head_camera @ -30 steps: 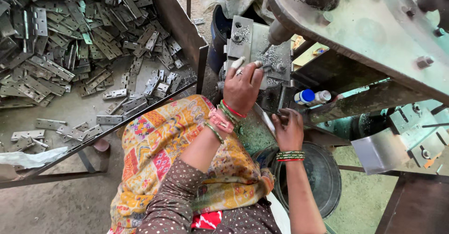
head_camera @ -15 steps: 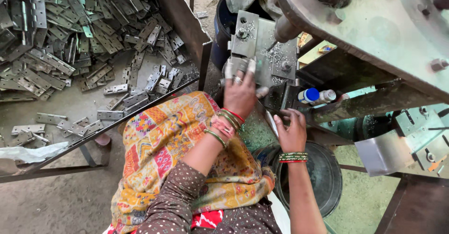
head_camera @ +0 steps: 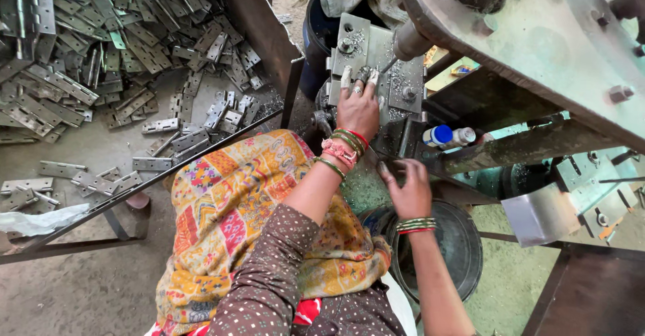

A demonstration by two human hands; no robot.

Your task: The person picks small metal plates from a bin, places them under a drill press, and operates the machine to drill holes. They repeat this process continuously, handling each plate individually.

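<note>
The left hand (head_camera: 358,111) is laid flat, fingers spread, on the grey steel die block (head_camera: 376,60) of the press, where a small metal piece seems to be pressed under the fingertips, though it is hidden. The right hand (head_camera: 406,191) is held lower, fingers loosely curled near a thin metal strip; whether it is gripped cannot be told. A large heap of flat grey metal hinge plates (head_camera: 101,60) is seen on the floor to the left, so much work appears done; what remains cannot be judged.
</note>
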